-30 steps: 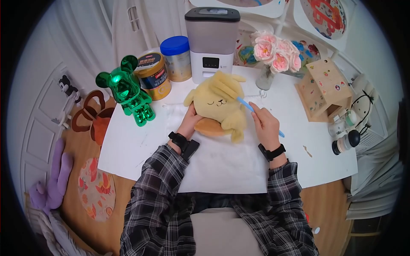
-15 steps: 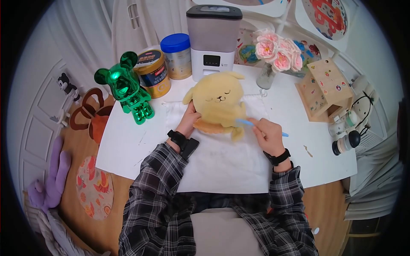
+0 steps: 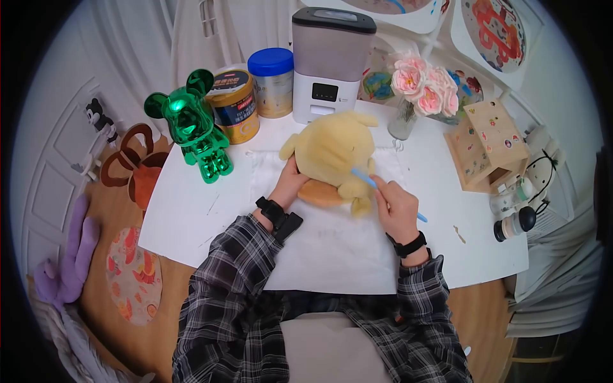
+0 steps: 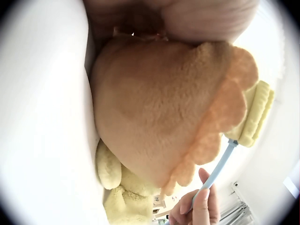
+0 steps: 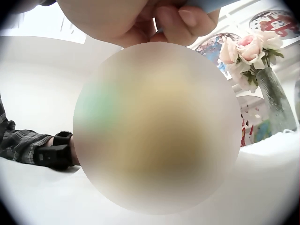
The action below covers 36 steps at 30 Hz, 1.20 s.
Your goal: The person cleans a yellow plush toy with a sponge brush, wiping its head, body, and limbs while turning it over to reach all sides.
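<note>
Got a yellow plush (image 3: 315,145) held at one side in the left hand (image 3: 288,184), over a white cloth (image 3: 332,255) on a white table (image 3: 175,220); gripping a blue handle (image 3: 364,177) in the right hand (image 3: 398,207), angled up at the plush's face; got a shiny green bear figure (image 3: 191,124), gold tin (image 3: 237,113), blue-lidded can (image 3: 273,89) and grey-and-white dispenser (image 3: 329,67) lined up towards the back; also seeing pink roses (image 3: 426,88) in a glass vase (image 3: 401,123) plus a stickered wooden house (image 3: 490,140) off to the right

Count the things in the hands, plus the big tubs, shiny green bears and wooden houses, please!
Plush toy: 1, in the left hand
Blue-handled brush: 1, in the right hand
Gold tub and blue-lidded tub: 2
Shiny green bear: 1
Wooden house: 1
Total: 6
</note>
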Each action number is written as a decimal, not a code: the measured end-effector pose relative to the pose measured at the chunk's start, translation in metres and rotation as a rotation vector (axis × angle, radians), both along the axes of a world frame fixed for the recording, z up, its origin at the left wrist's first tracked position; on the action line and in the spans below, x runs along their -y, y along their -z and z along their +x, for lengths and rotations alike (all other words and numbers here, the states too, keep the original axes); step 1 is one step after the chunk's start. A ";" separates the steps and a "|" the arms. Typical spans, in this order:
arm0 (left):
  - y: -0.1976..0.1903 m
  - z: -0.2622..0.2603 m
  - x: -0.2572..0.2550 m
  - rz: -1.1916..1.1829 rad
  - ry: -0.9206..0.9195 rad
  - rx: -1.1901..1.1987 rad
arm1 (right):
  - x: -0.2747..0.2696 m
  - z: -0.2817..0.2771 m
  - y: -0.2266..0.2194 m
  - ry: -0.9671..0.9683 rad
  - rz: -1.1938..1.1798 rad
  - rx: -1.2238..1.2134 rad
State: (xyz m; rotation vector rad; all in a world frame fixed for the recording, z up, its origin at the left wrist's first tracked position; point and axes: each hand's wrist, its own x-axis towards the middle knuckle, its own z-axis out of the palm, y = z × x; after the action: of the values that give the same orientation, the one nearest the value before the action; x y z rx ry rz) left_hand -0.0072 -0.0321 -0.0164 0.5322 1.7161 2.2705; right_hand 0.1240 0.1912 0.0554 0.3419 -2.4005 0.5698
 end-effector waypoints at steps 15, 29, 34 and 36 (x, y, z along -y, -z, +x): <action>-0.004 0.001 0.002 0.018 0.017 0.045 | -0.027 -0.014 0.015 0.055 -0.325 0.017; -0.009 0.003 0.005 0.017 0.049 0.115 | -0.025 -0.001 0.005 -0.195 -0.207 0.180; -0.007 -0.001 0.010 -0.192 -0.091 -0.113 | -0.025 -0.005 0.020 -0.236 -0.098 0.253; -0.024 -0.004 0.029 -0.462 -0.021 -0.212 | -0.022 -0.004 0.026 -0.254 -0.097 0.276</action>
State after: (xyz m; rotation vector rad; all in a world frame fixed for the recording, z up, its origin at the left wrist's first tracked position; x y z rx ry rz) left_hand -0.0116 -0.0610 0.0073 0.6654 2.2640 1.7864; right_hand 0.1197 0.2134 0.0293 0.5628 -2.5978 0.8954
